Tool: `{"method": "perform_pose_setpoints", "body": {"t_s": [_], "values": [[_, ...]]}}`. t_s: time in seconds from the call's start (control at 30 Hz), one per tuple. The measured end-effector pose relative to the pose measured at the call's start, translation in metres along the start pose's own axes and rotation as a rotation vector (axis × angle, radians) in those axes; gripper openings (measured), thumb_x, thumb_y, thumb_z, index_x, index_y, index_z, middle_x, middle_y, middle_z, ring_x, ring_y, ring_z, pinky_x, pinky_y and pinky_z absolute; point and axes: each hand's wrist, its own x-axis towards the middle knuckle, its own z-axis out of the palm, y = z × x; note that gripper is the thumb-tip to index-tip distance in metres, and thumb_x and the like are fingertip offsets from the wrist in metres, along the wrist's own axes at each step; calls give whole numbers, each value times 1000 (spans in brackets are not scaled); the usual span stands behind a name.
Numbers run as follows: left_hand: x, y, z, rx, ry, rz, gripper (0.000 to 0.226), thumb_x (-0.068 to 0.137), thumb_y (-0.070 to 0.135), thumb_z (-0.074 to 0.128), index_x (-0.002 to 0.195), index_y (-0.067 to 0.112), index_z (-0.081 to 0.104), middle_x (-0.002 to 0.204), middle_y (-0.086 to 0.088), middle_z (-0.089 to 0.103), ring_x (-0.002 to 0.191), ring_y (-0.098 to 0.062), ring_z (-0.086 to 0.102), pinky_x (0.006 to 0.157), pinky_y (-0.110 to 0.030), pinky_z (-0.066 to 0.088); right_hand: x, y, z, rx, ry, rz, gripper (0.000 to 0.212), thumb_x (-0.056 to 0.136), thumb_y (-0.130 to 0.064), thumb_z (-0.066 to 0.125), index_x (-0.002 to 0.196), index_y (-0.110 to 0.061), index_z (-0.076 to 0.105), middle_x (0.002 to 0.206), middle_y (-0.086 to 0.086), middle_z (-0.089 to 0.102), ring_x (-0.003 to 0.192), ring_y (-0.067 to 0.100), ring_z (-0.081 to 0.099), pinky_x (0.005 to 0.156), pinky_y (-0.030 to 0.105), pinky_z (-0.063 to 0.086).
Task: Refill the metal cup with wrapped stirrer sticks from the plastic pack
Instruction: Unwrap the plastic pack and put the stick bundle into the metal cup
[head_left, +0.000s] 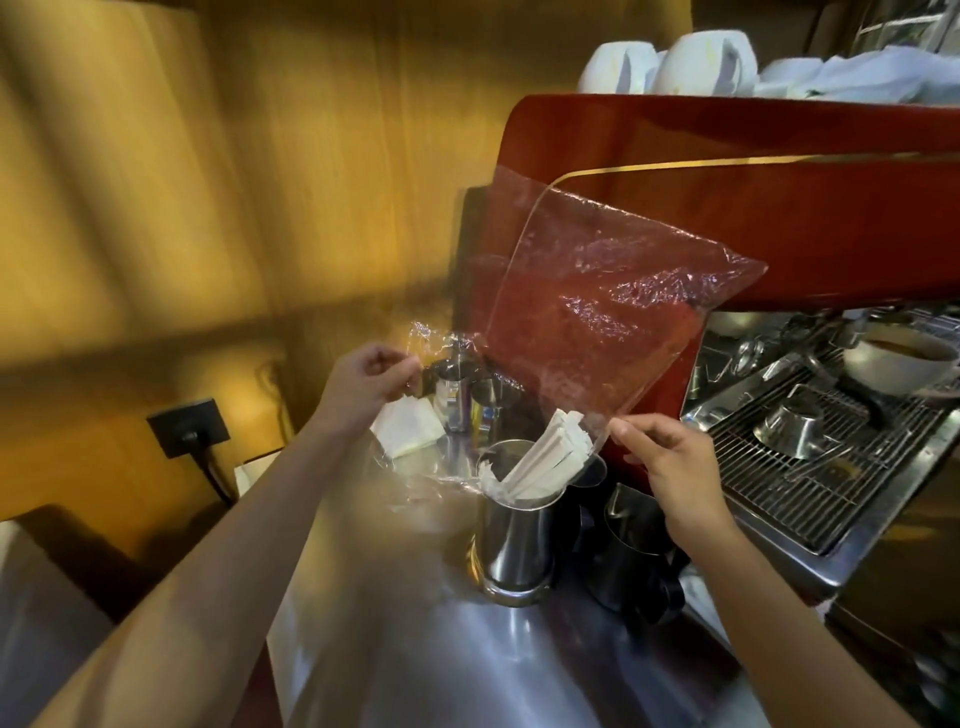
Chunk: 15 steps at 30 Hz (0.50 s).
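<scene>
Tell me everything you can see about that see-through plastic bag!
The plastic pack is a clear, crinkly, shiny bag that looks empty. It is held up and tilted above the metal cup, open end down by the wrapped stirrer sticks. The left hand pinches one edge, and the right hand pinches the other.

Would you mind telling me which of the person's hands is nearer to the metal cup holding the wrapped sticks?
The right hand. It pinches the plastic pack just right of the metal cup, level with its rim. The left hand holds the pack's other edge farther off, up-left.
</scene>
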Motion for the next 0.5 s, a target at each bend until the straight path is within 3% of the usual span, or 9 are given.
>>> {"method": "perform_pose_setpoints", "body": {"t_s": [0.13,0.2,0.33,0.5], "values": [[-7,-13,-11,-17,39,-42,16,81,20,67,71,32,68,63,11,70,58,-1,61,51,-11,45,9,-2,9,6,21,-21,17,82,-9,64,71,-21,69,74,-6,67,64,-7,60,67,18,48],[-11,-19,-17,-43,59,-69,12,81,23,68,72,31,69,65,9,72,61,-3,62,52,-12,46,13,-3,14,1,22,-37,18,83,-9,64,70,-21,68,75,-6,67,63,-8,59,65,13,48],[-20,-31,-24,-80,79,-112,11,81,25,67,72,30,69,64,11,71,59,0,63,51,-11,47,19,-7,24,-12,14,-70,16,84,-8,61,71,-16,66,74,-4,65,63,-8,57,69,19,46],[-27,-41,-30,-151,126,-163,7,82,23,66,77,26,69,65,9,72,62,-3,65,53,-13,48,25,-13,32,-33,-13,-97,16,84,-12,62,71,-21,66,74,-8,65,63,-10,57,66,15,46]]}}
